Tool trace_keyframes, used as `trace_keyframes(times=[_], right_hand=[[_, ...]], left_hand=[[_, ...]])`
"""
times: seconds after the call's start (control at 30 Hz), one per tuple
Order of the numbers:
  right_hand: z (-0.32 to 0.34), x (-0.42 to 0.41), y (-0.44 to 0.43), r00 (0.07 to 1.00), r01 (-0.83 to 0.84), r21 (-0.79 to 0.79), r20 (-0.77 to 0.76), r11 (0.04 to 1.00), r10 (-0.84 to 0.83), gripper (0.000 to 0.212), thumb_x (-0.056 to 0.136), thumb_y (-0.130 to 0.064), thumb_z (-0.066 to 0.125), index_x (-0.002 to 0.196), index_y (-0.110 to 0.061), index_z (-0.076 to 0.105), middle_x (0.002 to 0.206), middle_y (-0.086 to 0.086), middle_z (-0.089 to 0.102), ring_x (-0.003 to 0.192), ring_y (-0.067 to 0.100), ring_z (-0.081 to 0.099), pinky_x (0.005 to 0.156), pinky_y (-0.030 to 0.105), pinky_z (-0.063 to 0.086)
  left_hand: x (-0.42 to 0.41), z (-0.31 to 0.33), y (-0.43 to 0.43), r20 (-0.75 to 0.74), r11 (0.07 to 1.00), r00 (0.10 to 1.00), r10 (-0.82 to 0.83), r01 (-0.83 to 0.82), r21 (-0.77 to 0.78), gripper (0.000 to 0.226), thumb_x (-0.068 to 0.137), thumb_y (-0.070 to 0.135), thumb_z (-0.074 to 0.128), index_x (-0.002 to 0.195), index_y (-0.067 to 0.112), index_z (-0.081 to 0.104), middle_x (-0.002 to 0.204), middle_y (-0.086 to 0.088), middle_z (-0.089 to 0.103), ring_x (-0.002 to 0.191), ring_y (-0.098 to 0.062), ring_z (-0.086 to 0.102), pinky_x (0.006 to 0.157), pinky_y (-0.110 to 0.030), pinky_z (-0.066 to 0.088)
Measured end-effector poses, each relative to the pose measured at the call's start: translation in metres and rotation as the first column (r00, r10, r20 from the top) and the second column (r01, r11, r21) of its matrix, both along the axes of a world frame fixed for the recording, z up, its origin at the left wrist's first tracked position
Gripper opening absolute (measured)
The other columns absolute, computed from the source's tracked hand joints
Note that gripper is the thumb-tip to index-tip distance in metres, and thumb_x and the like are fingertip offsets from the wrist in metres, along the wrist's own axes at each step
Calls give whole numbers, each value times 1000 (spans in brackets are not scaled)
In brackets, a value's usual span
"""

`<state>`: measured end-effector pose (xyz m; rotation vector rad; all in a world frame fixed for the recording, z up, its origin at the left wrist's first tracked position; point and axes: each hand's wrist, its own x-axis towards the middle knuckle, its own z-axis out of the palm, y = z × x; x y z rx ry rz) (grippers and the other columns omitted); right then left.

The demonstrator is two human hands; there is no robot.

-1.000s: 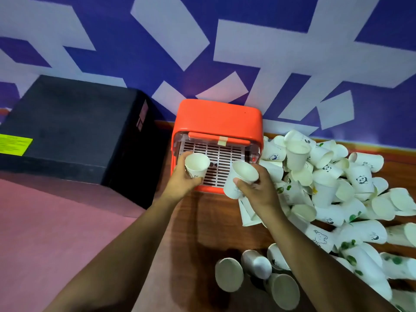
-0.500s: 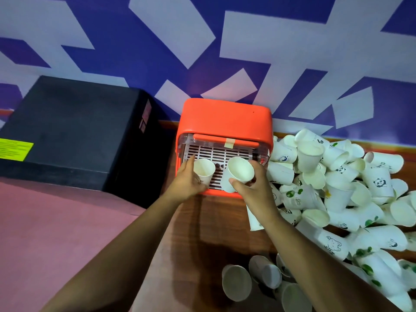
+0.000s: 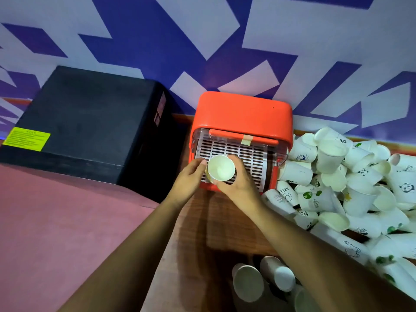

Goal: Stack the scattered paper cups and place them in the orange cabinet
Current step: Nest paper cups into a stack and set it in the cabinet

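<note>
Left grip (image 3: 189,181), right grip (image 3: 238,183) both holding cup (image 3: 220,168) at cabinet (image 3: 243,111) front; pile (image 3: 360,188) crowding its right, box (image 3: 85,118) sitting left.

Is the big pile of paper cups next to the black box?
No, the pile of paper cups lies right of the orange cabinet; the black box sits left of it.

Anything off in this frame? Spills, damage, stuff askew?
Cup pile right of the orange cabinet is jumbled, cups tipped every way, some against its side. Loose cups lie on their sides nearer the camera. A tape strip on the cabinet's handle looks like a patch. The held cup looks intact.
</note>
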<state>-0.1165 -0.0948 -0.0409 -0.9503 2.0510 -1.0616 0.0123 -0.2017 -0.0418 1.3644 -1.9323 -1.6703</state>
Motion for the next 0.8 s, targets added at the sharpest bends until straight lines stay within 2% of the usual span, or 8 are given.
trace_keyframes(times=[0.1,0.17,0.3,0.43,0.53,0.6,0.7,0.8], right_hand=[[-17,-3,-1,998,-54,91,31,994,52,77,77,-32,81,142,-32,39,137,-10,50,124,9,49,96,21,42],[-21,-8,-2,992,-101,146,92,984,89,78,79,-29,79,145,-34,37,140,-9,49,127,11,49,102,30,45],[-24,-16,-10,990,-137,172,57,975,129,76,80,-30,79,143,-38,37,134,-7,53,121,16,56,100,40,50],[-23,-15,-21,993,-116,176,40,978,111,80,78,-32,80,144,-36,36,136,-3,55,121,19,56,98,37,50],[-16,-15,-17,992,-118,213,-28,970,127,82,81,-33,78,149,-23,34,145,1,49,132,19,47,99,25,38],[-2,-18,-2,991,-92,201,-78,975,110,76,83,-34,75,147,-16,38,147,3,48,135,19,45,103,25,35],[26,-23,40,976,-145,192,-132,971,172,65,89,-32,69,145,-15,42,145,1,48,134,15,44,105,24,35],[44,-33,98,939,-227,254,-199,940,280,57,90,-33,66,140,-16,46,140,1,50,130,15,46,101,22,33]], left_hand=[[-3,-9,-6,108,994,990,-91,97,-54,31,105,28,51,131,18,62,122,3,68,105,-7,61,88,-17,43],[-3,-17,-13,185,975,968,-168,191,-116,33,102,19,54,134,16,63,126,-1,69,109,-12,61,93,-20,43],[-3,-22,-19,156,976,975,-158,178,-124,34,100,13,58,134,15,64,124,-1,72,115,-16,65,100,-23,48],[-8,-23,-22,188,975,975,-117,149,-166,37,101,13,57,138,13,60,128,-3,70,120,-17,63,104,-25,46],[-7,-20,-18,214,972,971,-104,145,-186,41,102,15,54,142,10,54,137,-7,64,127,-22,59,109,-29,43],[2,-12,-11,175,969,983,-55,95,-229,37,100,10,52,137,7,57,135,-11,62,124,-24,59,106,-26,42],[24,2,8,134,960,991,-10,47,-278,22,96,6,55,115,13,62,116,-9,63,105,-20,63,95,-26,50],[46,13,45,151,951,982,-113,151,-269,13,95,7,59,101,18,60,105,-6,64,93,-17,63,87,-23,51]])
